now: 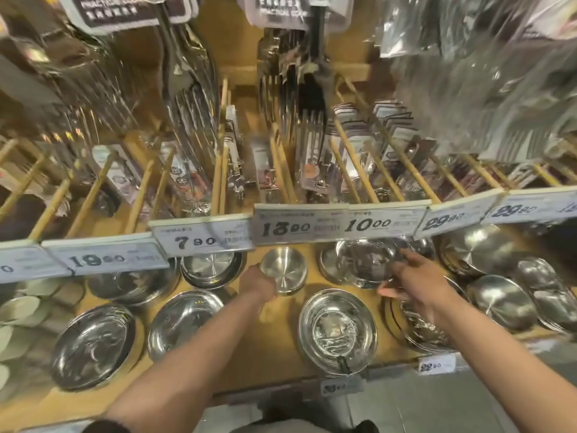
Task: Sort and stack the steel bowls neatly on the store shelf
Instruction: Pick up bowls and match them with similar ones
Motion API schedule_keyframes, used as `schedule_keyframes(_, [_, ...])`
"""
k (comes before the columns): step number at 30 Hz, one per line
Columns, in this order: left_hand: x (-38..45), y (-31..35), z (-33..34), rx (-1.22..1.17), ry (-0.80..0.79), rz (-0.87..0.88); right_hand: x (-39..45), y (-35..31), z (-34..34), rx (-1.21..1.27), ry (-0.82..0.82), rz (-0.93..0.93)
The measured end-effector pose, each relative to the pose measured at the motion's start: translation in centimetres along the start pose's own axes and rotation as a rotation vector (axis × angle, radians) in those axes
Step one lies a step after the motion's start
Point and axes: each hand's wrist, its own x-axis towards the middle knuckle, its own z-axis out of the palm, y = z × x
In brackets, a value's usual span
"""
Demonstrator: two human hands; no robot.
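A wooden store shelf (274,348) fills the view, seen from above, with a row of white price tags (287,228) clipped along the edge of the tier above it. That upper tier holds packaged cutlery (299,120) standing between wooden dividers. Grey floor shows at the lower right.

From left to right on the shelf: a wide steel bowl (93,345) at the front left, a second shallow bowl (184,320) beside it, and a stack of bowls (212,268) behind, under the tags. Next comes the left hand (259,284), its fingers curled around the near-left side of a small deep bowl (284,270) that stands on the shelf. In front of that, nearer the edge, sits a stack of nested bowls (338,329). Further right, the right hand (412,282) holds a shallow bowl (365,260) by its rim, thumb below and fingers reaching over the far-right edge; it is tilted above another bowl. More bowls and plates (499,301) lie at the far right.
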Motion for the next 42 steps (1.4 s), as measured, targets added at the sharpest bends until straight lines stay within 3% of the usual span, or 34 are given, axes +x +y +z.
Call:
schedule_keyframes(10, [-3.5,-1.2,-5.4,-0.267,0.074,0.02,-1.0,-0.1,3.3,-0.035,-0.169,-0.028])
schedule_keyframes(14, [-7.2,-2.9,-8.2,-0.477,0.081,0.031,-1.6,-0.4,5.2,-0.029,-0.272,-0.052])
schedule_keyframes(20, [-13.3,-7.9,-11.5,-0.767,0.295,-0.073,-4.4,1.8,9.1,-0.139,-0.463,-0.076])
schedule_keyframes(23, [-15.8,-11.0,-12.3,-0.796,0.408,-0.098,-6.5,5.3,11.7,-0.311,-0.561,-0.142])
schedule_keyframes(27, [-17.7,-13.4,-12.6,-0.84,0.47,-0.144,-8.8,9.3,13.2,-0.222,-0.416,-0.069])
schedule_keyframes(42, [-15.4,-17.4,-15.7,-0.738,0.213,-0.056,-9.5,17.5,15.3,-0.163,-0.111,-0.042])
